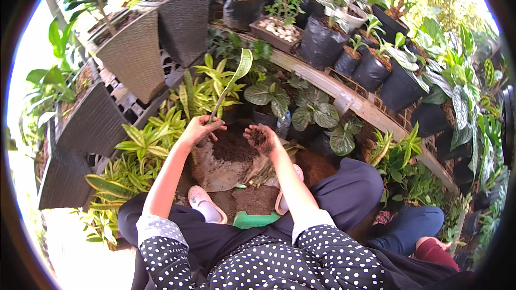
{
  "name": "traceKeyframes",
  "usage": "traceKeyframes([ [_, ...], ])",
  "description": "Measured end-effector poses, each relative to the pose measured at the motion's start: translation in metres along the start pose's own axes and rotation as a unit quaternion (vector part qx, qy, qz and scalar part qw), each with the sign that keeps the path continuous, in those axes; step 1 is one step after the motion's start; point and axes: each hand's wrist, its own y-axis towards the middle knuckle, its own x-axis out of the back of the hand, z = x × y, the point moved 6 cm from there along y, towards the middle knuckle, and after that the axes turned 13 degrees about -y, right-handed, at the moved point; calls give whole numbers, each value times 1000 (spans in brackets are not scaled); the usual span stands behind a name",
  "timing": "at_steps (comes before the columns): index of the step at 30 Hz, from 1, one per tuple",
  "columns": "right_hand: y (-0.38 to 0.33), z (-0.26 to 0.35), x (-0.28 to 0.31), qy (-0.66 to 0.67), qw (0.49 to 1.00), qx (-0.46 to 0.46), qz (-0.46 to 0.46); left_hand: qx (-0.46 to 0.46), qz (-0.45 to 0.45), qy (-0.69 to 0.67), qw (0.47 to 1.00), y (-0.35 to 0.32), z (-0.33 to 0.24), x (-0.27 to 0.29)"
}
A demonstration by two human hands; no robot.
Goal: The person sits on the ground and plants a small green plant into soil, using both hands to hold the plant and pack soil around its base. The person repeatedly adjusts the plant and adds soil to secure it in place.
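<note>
My left hand (201, 130) is closed round the lower end of a long, upright snake plant leaf (235, 79) with pale edges. Across from it, my right hand (273, 143) is cupped, palm turned inward, with dark soil (259, 138) in it and on its fingers. Between and below the hands lies a heap of dark soil (234, 145) on a greyish sheet (217, 176). My hands are apart from each other.
A green plastic piece (252, 219) lies between my pink clogs (199, 197). Leafy plants and tall grey planters (131, 53) stand at left. Behind, a wooden-edged shelf (371, 110) carries black potted plants. A clear bottle (283, 123) stands beyond my right hand. Another person's leg (411, 228) is at right.
</note>
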Motion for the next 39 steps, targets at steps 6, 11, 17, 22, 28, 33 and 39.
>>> traceKeyframes([
  [6,-10,37,-114,-106,989,11,103,-59,-79,-60,993,-42,2,32],
  [11,-18,48,-185,-59,992,-5,115,-119,-102,-167,973,-59,2,28],
  [17,-24,51,-217,-8,983,-26,181,-81,-103,-186,974,-56,4,15],
  [22,-29,59,-218,-71,975,-33,209,-72,-114,-184,974,-55,2,24],
  [28,-14,72,-188,-136,981,-3,137,-88,-159,-142,973,-54,-21,36],
  [33,-5,57,-174,-185,979,-19,80,-83,-167,-128,974,-41,-15,47],
  [39,0,33,-172,-253,951,-78,159,-129,-183,-17,974,-31,-23,43],
])
